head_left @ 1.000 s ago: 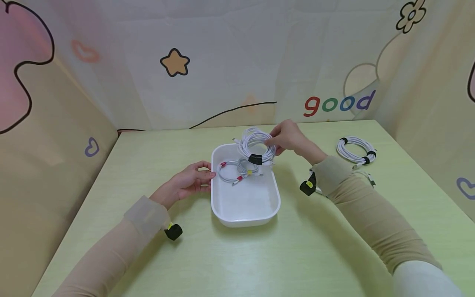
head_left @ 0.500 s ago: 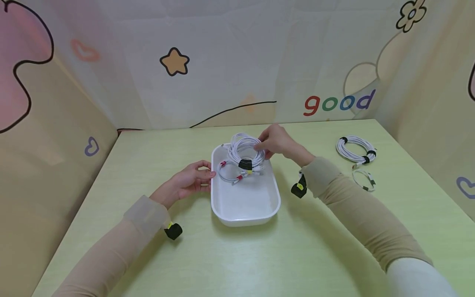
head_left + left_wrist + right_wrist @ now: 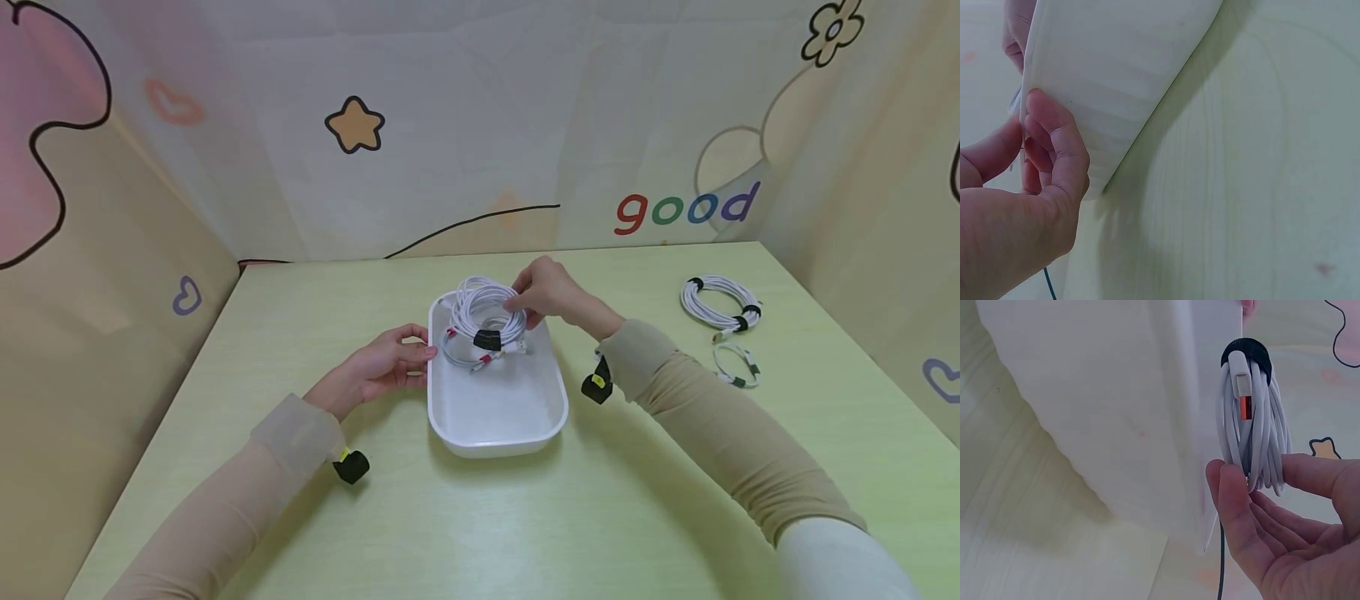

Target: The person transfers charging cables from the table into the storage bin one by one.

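Note:
My right hand (image 3: 551,292) pinches a thick coil of white cable (image 3: 1254,425) bound with a black strap. The coil hangs over the far part of a white plastic bin (image 3: 498,417), a USB plug showing beside its strap in the right wrist view. Below it in the bin lies a thinner grey-white cable (image 3: 459,363) with red ties, partly covered by the held coil. With thumb and fingers, my left hand (image 3: 1047,162) grips the bin's left rim; the thumb is on the inner side and the fingers against the outer wall.
Right of the bin, a larger white cable coil (image 3: 720,304) with black straps lies on the light green table (image 3: 337,542). Just in front of it is a small thin cable loop (image 3: 737,367) with dark ties. A printed curtain (image 3: 465,125) stands behind the table.
My right hand has carried the white cable coil left and slightly down, further over the bin and its contents. The left hand keeps its grip on the rim.

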The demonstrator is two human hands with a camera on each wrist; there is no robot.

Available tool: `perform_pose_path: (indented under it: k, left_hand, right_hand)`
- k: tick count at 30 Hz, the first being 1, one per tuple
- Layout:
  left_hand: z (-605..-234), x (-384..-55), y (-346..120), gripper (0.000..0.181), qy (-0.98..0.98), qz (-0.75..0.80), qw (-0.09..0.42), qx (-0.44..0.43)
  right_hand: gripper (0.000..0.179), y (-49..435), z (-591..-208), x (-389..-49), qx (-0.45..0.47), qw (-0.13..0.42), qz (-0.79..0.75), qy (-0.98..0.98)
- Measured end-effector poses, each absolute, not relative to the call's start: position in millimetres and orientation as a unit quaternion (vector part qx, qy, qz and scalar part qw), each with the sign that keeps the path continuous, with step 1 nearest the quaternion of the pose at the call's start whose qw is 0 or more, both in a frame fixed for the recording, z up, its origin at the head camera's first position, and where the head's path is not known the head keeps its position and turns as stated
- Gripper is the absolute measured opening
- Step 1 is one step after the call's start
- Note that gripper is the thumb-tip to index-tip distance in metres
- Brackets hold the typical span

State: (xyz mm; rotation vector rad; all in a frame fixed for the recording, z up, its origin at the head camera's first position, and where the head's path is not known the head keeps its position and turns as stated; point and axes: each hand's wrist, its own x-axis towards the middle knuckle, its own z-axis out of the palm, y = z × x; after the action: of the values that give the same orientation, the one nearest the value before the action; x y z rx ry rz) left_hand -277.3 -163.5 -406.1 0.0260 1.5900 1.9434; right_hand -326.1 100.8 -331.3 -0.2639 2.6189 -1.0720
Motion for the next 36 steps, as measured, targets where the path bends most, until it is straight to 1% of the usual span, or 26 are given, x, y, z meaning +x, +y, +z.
perform_pose_path:
  k: [4,8,11,14,21,25,29,36]
  left_hand:
    - [-405,-276,-163,0.033,0.597,0.738,0.313,0.026]
    - [-405,-277,-161,0.026,0.602,0.736,0.308,0.013]
    - [-406,-278,-161,0.024,0.602,0.738,0.306,0.003]
    - [-407,-279,-160,0.025,0.598,0.741,0.306,-0.001]
    - [-405,-277,-159,0.024,0.595,0.744,0.306,-0.001]
    - [-404,-276,-159,0.024,0.597,0.742,0.304,0.003]
    - [-404,-277,-160,0.025,0.598,0.742,0.303,0.001]
    - [-404,-277,-160,0.024,0.598,0.743,0.301,0.0]
  right_hand:
    - [0.024,100,-331,-325,-0.09,0.155,-0.377,0.909]
    - [0.025,100,-331,-324,-0.1,0.172,-0.381,0.903]
    - [0.028,101,-330,-324,-0.113,0.192,-0.375,0.9]
    - [0.032,104,-329,-324,-0.12,0.191,-0.37,0.901]
    - [0.03,121,-322,-321,-0.109,0.149,-0.397,0.899]
    - [0.028,137,-317,-319,-0.106,0.108,-0.394,0.907]
    - [0.027,160,-312,-314,-0.104,0.064,-0.376,0.919]
    - [0.029,206,-306,-305,-0.076,0.021,-0.359,0.93]
